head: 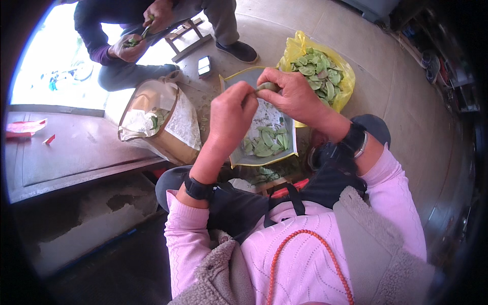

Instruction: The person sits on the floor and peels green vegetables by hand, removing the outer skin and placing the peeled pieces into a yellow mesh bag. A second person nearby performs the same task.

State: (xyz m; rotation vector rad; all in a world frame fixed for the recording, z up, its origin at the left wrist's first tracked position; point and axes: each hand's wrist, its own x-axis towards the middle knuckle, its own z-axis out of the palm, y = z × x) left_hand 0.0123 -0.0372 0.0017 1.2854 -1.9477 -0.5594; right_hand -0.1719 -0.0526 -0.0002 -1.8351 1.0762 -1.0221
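A green bean pod (269, 87) is held up between my two hands. The fingers and thumb of my right hand (295, 95) grip its body, and my left hand (233, 112) pinches the end nearer to it. Below them stands an open grey-lined bag (237, 157) with a yellow edge. Flat green pods (268, 140) and small scraps lie on its bottom. Just beyond my right hand sits a yellow plastic bag (345, 100), filled with flat green pods (318, 74).
An open woven bag (187, 124) with some pods inside stands left, beside a wooden surface (76, 152) holding red scraps (49, 139). Across from me, a seated person's hands (129, 47) hold green pods. A phone (204, 67) lies on the tiled floor (381, 72).
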